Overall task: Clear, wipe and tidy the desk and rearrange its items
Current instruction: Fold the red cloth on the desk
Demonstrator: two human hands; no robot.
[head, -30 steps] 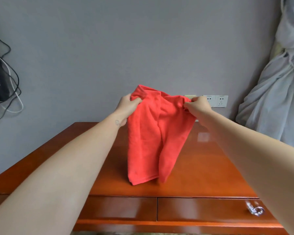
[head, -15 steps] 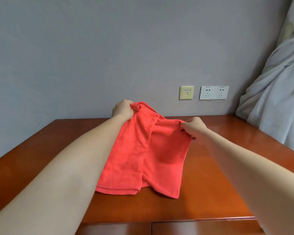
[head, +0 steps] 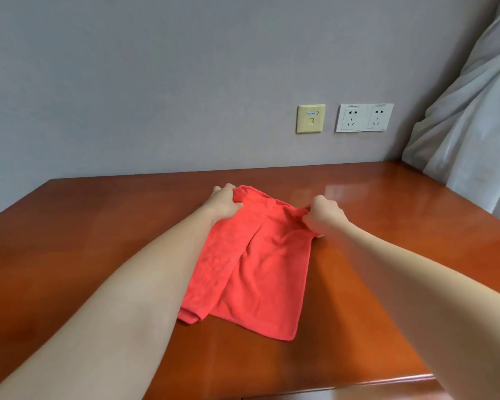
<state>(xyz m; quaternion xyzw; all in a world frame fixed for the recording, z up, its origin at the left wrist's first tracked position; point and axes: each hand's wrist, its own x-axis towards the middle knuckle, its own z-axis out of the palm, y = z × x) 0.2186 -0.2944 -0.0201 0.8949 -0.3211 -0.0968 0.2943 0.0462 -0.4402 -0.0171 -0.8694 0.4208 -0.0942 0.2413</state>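
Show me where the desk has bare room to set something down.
Bare desk lies left of the left arm, right of the right arm toward the grey fabric, and in a strip between the red cloth and the wall. The middle is crowded: the cloth lies there, gripped by the left hand and right hand.

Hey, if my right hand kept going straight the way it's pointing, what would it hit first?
Right hand points forward and left, so likely the raised far edge of the red cloth it grips; past that, the grey wall. Depth is unclear.
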